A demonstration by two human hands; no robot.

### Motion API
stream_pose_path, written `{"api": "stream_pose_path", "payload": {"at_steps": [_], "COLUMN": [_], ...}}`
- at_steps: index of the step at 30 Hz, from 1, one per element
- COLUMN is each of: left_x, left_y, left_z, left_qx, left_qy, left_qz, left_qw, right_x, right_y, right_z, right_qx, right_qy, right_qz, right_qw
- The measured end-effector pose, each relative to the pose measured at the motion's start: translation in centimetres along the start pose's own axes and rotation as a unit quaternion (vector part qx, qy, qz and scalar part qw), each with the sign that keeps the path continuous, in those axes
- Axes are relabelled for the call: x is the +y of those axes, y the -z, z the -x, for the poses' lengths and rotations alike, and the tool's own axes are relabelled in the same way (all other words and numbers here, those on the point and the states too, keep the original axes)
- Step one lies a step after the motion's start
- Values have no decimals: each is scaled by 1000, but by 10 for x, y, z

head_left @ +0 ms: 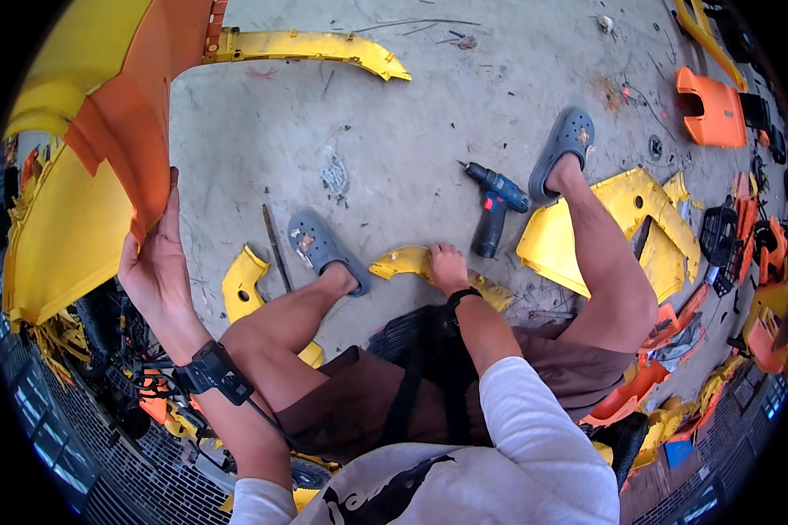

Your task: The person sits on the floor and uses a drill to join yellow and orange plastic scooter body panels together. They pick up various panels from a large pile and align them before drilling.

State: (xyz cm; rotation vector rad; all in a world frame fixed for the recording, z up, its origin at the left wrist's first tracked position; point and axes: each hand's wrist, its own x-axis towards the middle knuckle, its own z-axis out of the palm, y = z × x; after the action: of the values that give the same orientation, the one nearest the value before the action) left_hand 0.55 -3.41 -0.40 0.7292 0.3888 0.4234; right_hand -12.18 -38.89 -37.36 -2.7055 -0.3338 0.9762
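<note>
My left hand (pixel 158 271) is raised at the left, its fingers and thumb closed on the lower edge of a large orange and yellow plastic panel (pixel 131 114). The panel's upper part runs out of the picture. Low between my legs, my right hand (pixel 449 269) grips a curved yellow plastic trim piece (pixel 400 261) lying close to the floor. My fingers and wrist cover the middle of that trim. A blue and black cordless drill (pixel 496 201) lies on the floor just right of the right hand, beside my foot in a grey clog (pixel 562 144).
A long yellow strip (pixel 315 45) juts out at the top. Yellow panels (pixel 622 219) lie under and beside my right leg. An orange panel (pixel 712 109) and piled plastic parts line the right side. A thin rod (pixel 277 248) rests near my left clog (pixel 320 245).
</note>
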Motion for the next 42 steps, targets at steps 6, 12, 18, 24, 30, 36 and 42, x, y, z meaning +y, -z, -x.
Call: {"api": "stream_pose_path", "payload": {"at_steps": [6, 12, 18, 24, 30, 36, 42], "left_x": [-9, -11, -13, -13, -11, -13, -14], "left_y": [-9, -13, -10, -12, -9, -14, -11], "left_z": [1, 0, -6, -6, -4, -6, -7], "left_qx": [-26, -35, -32, -10, -14, 17, 16], "left_qy": [36, 57, 81, 79, 87, 97, 88], "left_qz": [33, 53, 91, 115, 164, 196, 162], "left_qw": [998, 996, 992, 990, 983, 976, 983], "right_x": [8, 9, 14, 37, 23, 10, 0], "right_y": [9, 11, 7, -3, 16, 37, 57], "right_z": [10, 15, 20, 10, -12, -53, -101], "right_qx": [-57, -67, -78, 30, 168, 192, 162], "right_qy": [-70, -120, -201, -274, -297, -277, -227], "right_qz": [92, 8, -139, -419, -326, -359, -324], "right_qw": [992, 990, 967, 865, 881, 870, 904]}}
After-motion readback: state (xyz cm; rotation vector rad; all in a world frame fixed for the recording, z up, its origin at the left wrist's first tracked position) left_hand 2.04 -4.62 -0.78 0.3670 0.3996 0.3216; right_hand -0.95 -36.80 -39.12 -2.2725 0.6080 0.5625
